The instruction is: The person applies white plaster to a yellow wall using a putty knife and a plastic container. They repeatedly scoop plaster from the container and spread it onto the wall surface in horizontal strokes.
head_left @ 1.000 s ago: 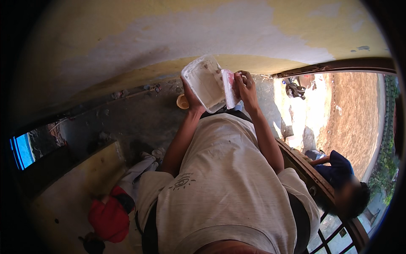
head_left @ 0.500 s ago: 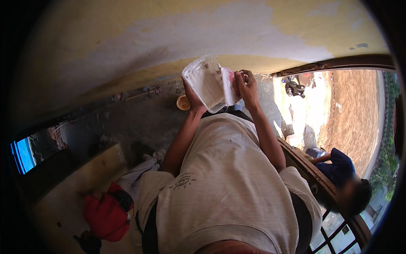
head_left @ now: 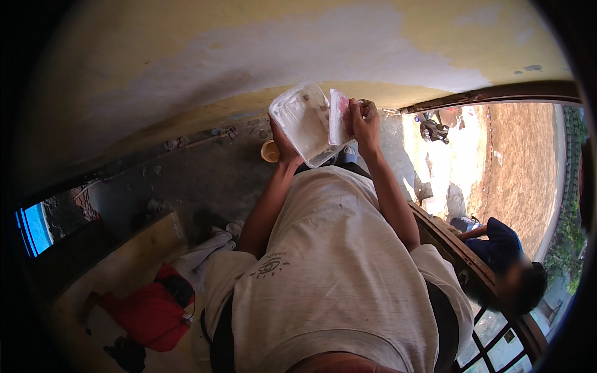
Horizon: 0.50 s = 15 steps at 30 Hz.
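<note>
My left hand [head_left: 283, 144] grips the left side of a clear plastic tub [head_left: 303, 121], its inside smeared with white paste. My right hand [head_left: 365, 124] is closed on a flat, reddish-pink scraper [head_left: 339, 118] with white paste along its face and edge. The scraper stands upright at the tub's right rim; whether it touches the rim I cannot tell. Ahead of both hands rises a yellow wall [head_left: 205, 102] with a broad greyish-white patch [head_left: 298, 46] across it.
A small orange-yellow bucket [head_left: 270, 151] stands on the dark floor beyond my left forearm. At lower left is a person in red [head_left: 155, 314]. Another person in dark blue [head_left: 497, 248] is by the window frame at right. A sunlit opening [head_left: 448, 149] lies to the right.
My right hand has lifted the scraper slightly up and to the right against the tub. The person in red at lower left has shifted, an arm now reaching further left.
</note>
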Motion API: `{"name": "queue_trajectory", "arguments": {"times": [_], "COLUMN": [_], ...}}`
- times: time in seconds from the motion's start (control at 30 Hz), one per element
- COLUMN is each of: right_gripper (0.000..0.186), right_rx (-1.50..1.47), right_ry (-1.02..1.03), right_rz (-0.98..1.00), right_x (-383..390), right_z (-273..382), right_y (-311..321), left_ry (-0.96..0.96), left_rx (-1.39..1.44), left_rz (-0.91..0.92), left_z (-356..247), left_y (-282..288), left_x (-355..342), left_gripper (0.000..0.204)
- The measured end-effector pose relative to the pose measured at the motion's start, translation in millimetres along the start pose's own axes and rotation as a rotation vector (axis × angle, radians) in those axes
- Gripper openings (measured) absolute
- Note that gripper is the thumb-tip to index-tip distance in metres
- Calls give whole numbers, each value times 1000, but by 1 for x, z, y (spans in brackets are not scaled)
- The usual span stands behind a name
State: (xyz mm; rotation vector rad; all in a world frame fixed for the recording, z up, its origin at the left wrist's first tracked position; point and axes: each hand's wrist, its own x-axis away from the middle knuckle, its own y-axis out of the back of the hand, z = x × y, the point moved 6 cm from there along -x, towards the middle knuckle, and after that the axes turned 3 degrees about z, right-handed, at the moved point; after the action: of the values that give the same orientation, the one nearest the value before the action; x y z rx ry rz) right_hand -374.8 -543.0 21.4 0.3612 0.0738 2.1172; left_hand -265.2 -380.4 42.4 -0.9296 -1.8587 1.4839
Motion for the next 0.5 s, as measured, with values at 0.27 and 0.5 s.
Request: {"name": "queue_trajectory", "arguments": {"times": [0.27,0.5], "right_gripper": [35,30], "right_rx": [-72,-252], "right_ry": [-1,-106], "right_rz": [-106,-139], "right_x": [-21,-32], "right_z": [-14,-24], "right_y": [-1,-1], "left_ry": [34,108], "left_rx": [-327,-140], "left_rz": [-208,-74], "left_z": [-5,-1], "left_y": [13,18], "left_x": [7,13], "left_gripper": [79,77]}}
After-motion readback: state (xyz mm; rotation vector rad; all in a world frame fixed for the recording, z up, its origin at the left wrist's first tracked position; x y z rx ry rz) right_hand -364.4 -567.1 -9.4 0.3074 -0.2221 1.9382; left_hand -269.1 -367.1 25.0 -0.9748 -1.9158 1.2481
